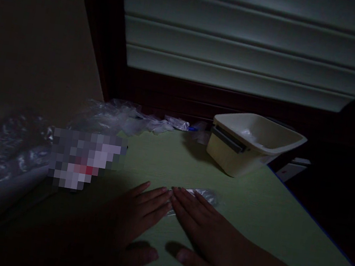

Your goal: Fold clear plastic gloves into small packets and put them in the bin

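A small clear plastic bag [209,196] lies flat on the green tabletop [156,156], mostly covered by my fingers. My left hand [137,219] is spread palm down, its fingertips at the bag's left end. From the right, my right hand [205,229] lies palm down with its fingers stretched over the bag. The fingertips of both hands meet near the middle, and both thumbs point inward. Whatever is inside the bag is hidden under my fingers and hard to make out in the dim light.
A cream plastic bin [227,156] with dark handles stands at the table's back right, some clear plastic inside. Crumpled clear plastic [112,116] lines the back left. A blurred-out item [85,161] lies at left. The table's blue-trimmed right edge [313,211] drops into darkness.
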Demonstrator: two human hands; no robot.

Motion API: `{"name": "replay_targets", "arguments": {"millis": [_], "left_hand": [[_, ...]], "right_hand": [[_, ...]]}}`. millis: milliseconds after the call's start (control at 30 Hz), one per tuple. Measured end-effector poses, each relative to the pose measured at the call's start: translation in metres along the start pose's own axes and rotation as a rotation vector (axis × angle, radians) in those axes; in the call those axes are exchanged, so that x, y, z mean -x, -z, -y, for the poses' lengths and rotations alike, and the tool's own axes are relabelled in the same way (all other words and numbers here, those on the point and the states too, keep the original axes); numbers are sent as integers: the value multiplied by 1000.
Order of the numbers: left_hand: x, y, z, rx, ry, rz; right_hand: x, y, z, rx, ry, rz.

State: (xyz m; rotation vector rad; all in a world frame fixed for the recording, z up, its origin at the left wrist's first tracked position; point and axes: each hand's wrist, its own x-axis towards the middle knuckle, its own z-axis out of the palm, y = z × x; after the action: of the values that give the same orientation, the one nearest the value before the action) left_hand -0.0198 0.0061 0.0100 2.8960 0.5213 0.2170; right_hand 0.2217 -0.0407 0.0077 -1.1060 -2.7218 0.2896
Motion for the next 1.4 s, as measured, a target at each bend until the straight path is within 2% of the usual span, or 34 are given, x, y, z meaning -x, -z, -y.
{"name": "replay_targets", "arguments": {"millis": [200,500,667,867,1000,1100,1200,1300,1400], "left_hand": [[-1,-1,1,-15,10,47],[-1,0,0,-12,23,52],[-1,3,-2,-9,20,60],[0,1,-1,-28,21,13],[1,-1,-1,-66,11,-44],[-1,0,-4,-67,15,-110],[-4,1,-7,-34,38,-154],[-6,1,-9,-13,49,-155],[-7,0,-8,-11,17,-139]], "right_hand": [[2,-5,-5,46,-47,-21],[9,-10,-10,122,-199,-27],[12,-16,-18,146,-278,-91],[7,-12,-23,206,-391,1],[3,-13,-32,238,-448,-65],[0,-9,-33,205,-387,-194],[-3,-1,-23,105,-216,-268],[-3,3,-9,10,-57,-241],[-3,2,-1,-24,37,-183]]}}
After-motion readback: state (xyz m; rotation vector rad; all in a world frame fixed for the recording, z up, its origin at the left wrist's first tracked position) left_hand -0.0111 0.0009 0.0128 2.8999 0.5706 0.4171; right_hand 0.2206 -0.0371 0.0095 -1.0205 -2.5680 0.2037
